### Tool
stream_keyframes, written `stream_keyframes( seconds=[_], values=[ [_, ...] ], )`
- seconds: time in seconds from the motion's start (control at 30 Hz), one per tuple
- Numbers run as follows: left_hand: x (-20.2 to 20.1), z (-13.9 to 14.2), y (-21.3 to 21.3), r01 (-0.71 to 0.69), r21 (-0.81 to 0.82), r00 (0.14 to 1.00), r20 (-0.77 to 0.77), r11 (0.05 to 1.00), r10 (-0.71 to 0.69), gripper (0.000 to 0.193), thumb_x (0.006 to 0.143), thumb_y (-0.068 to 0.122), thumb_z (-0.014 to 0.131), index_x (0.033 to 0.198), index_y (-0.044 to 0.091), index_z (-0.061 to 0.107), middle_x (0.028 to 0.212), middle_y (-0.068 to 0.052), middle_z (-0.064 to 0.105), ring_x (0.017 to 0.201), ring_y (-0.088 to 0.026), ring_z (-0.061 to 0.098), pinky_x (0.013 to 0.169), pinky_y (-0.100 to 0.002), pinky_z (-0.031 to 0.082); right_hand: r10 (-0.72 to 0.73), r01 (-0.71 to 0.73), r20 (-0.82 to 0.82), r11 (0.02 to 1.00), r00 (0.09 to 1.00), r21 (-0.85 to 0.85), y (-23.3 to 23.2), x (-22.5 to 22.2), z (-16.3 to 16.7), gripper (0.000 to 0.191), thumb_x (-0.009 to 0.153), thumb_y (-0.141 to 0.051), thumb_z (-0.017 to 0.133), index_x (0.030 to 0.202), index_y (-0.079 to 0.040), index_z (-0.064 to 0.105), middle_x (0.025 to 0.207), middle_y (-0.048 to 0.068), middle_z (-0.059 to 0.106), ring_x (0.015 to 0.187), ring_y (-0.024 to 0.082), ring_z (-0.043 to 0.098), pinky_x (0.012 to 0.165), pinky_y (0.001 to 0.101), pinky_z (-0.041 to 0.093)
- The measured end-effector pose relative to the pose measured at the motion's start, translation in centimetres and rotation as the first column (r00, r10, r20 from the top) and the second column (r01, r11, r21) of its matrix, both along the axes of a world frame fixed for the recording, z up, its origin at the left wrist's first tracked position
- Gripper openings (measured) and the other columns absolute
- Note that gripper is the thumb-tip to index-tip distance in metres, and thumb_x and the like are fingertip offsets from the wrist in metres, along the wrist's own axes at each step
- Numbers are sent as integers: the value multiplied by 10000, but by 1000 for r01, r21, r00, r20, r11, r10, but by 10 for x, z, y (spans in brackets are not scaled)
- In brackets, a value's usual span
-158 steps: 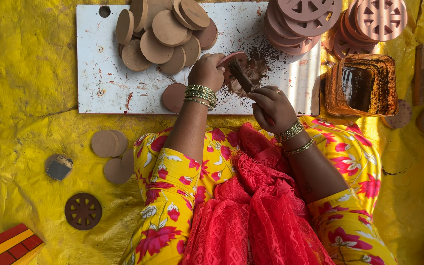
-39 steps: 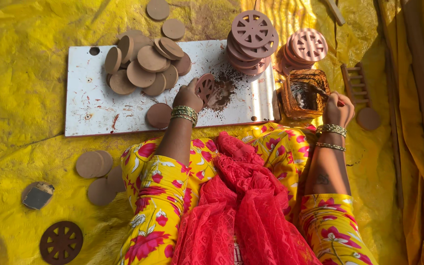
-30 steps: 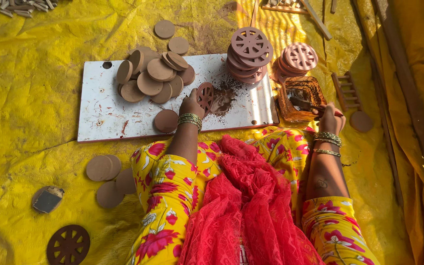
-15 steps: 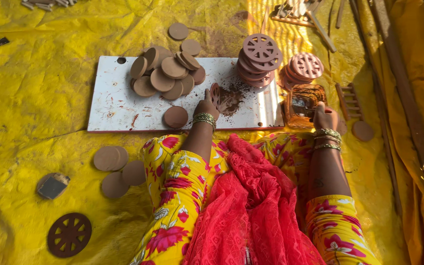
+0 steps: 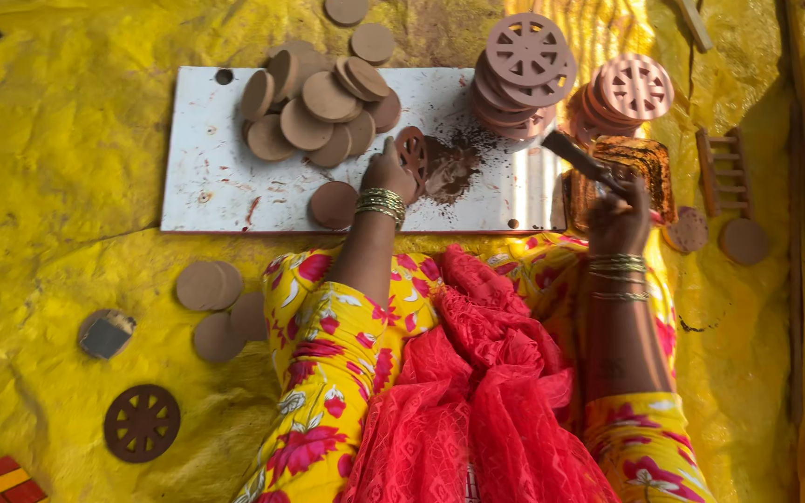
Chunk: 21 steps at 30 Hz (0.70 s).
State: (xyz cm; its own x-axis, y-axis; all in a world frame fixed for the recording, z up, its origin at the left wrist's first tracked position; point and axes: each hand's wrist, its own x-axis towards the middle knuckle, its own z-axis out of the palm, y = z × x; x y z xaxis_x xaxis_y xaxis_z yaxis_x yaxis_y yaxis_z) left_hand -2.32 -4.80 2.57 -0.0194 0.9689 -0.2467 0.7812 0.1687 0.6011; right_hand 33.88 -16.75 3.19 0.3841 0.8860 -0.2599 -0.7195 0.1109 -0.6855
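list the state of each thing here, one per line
left hand: holding a cut-out clay disc on edge on the white board
right hand: gripping a blade tool over the small tub
plain discs: heaped, overlapping
wheel discs: stacked flat

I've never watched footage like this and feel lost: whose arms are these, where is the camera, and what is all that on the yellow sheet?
The camera sits on the person's head and looks straight down, so both arms are their own. The left hand holds a cut-out clay wheel on edge on the white board. The right hand holds a dark tool over a small messy tray. On the board lie a pile of plain clay discs, crumbs, and a stack of finished wheels. More discs and a dark wheel rest on the yellow sheet.
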Motion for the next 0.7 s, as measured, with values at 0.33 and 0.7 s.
stream_keyframes(
  seconds=[0.33,0.7],
  values=[
    [26,-36,51,102,32,994,-38,994,-101,746,870,84,668,1543,179,361,1302,-226,556,1112,-387,652,905,-468,560,220,-386,817,923,534,4,89,-118,-59,215,1046,-115,637,1206,11,707,1037,119,757,915,152,723,832,305,578],
    [30,-36,75,102,46,991,-97,994,-97,428,895,80,646,1306,188,601,1186,-142,630,1046,-360,677,850,-477,575,95,-398,983,917,160,-25,101,-114,-29,155,990,-49,660,1120,-19,737,936,137,732,836,222,724,765,320,560]
  ],
)
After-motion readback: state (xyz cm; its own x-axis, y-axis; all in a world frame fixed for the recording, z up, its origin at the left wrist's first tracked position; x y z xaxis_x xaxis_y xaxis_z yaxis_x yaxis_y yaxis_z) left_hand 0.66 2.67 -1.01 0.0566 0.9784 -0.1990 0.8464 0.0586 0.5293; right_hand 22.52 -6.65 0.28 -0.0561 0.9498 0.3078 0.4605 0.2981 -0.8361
